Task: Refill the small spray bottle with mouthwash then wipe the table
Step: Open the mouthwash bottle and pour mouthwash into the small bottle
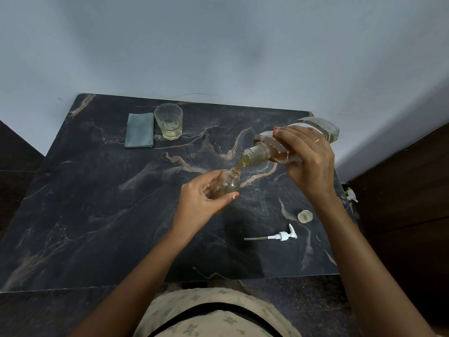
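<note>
On a dark, polished stone table (pixel 97 215) veined with pale tan streaks, the left hand (pixel 201 200) grips the small spray bottle (pixel 230 181), its fingers and thumb curled round the clear, rounded body. The bottle stands near the middle of the table with its narrow threaded neck uncovered and amber liquid in its lower part. The right hand (pixel 308 156) holds the large mouthwash bottle (pixel 264 152), a clear faceted plastic one, tipped almost flat with its wide ribbed mouth pointing left and down. A thin golden stream (pixel 239 164) runs from that mouth into the small bottle's neck. On the near right of the table lies the white pump sprayer head (pixel 283 235) on its side, its thin dip tube pointing left. Just beyond it sits a small, round translucent cap (pixel 304 216). At the far left a folded grey-blue cloth (pixel 139 130) lies flat, and right beside it stands a clear patterned glass tumbler (pixel 168 121) with a little pale liquid at the bottom. A plain grey-blue wall (pixel 218 45) rises behind the table.
</note>
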A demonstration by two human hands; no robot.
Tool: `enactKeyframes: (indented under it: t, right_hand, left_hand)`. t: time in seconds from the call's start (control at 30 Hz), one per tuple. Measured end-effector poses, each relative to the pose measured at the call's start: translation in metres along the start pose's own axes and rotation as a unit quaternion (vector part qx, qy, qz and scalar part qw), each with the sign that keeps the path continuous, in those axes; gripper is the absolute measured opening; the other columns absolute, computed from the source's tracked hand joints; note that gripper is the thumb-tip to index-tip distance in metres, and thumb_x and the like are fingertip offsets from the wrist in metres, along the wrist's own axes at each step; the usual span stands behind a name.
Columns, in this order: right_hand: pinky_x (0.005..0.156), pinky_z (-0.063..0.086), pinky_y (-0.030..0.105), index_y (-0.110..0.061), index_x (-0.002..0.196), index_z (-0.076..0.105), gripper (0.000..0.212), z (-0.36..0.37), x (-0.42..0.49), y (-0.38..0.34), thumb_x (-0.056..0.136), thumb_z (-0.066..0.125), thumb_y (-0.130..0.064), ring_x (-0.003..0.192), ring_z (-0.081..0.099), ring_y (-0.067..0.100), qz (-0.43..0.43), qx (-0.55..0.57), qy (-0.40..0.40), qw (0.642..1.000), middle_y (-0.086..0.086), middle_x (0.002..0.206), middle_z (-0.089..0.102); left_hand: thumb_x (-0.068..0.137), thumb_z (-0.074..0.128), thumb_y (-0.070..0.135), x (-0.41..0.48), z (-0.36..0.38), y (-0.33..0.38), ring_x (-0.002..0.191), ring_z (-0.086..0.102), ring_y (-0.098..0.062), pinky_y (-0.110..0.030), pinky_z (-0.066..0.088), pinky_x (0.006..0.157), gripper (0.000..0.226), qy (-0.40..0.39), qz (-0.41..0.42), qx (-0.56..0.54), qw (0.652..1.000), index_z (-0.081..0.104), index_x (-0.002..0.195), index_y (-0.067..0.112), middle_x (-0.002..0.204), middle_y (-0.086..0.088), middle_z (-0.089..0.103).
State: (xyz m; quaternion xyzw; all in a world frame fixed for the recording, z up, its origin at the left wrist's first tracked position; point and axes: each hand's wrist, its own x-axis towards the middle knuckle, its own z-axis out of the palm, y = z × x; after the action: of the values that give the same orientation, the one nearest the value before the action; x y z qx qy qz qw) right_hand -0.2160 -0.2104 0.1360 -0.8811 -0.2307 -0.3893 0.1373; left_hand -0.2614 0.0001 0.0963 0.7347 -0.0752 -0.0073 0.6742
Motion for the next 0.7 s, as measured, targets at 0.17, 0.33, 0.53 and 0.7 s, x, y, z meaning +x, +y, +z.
enactKeyframes:
  t: [0.17, 0.33, 0.53, 0.7]
  right_hand:
    - [0.089, 0.042, 0.03, -0.005, 0.102, 0.065, 0.023, -0.0014, 0.0002, -0.0013, 0.08, 0.067, -0.01, 0.099, 0.063, 0.021, 0.001, -0.001, -0.004, 1.0, 0.009, 0.102, 0.07]
    - [0.09, 0.042, 0.029, -0.005, 0.101, 0.066, 0.025, -0.0004, 0.0012, -0.0013, 0.076, 0.071, -0.004, 0.099, 0.063, 0.02, -0.003, -0.001, -0.001, 1.0, 0.008, 0.102, 0.071]
    - [0.089, 0.043, 0.031, -0.005, 0.101, 0.066, 0.024, 0.0006, 0.0017, -0.0001, 0.078, 0.069, -0.004, 0.099, 0.063, 0.02, -0.003, 0.002, -0.002, 1.0, 0.008, 0.102, 0.071]
    - [0.088, 0.043, 0.03, -0.005, 0.101, 0.065, 0.024, 0.0009, 0.0015, 0.0017, 0.077, 0.07, -0.003, 0.098, 0.062, 0.02, -0.005, 0.0, 0.003, 1.0, 0.008, 0.101, 0.071]
  left_hand:
    - [0.064, 0.077, 0.001, -0.0003, 0.0009, -0.0031, 0.088, 0.064, 0.004, -0.007, 0.046, 0.079, 0.045, 0.0, -0.006, -0.002, 1.0, 0.062, 0.1, 0.025, 0.093, 0.013, 0.067]
    - [0.064, 0.077, 0.0, -0.0003, 0.0018, -0.0035, 0.087, 0.064, 0.004, -0.006, 0.045, 0.078, 0.046, 0.006, -0.013, -0.01, 1.0, 0.062, 0.104, 0.016, 0.092, 0.01, 0.067]
    - [0.064, 0.077, 0.0, 0.0005, 0.0024, -0.0032, 0.087, 0.064, 0.005, -0.006, 0.045, 0.078, 0.047, 0.006, -0.013, -0.007, 1.0, 0.061, 0.1, 0.024, 0.092, 0.013, 0.066]
    - [0.064, 0.077, 0.002, 0.002, 0.0022, -0.0028, 0.089, 0.064, 0.003, -0.007, 0.046, 0.078, 0.047, 0.006, -0.016, -0.01, 1.0, 0.06, 0.101, 0.025, 0.093, 0.013, 0.066]
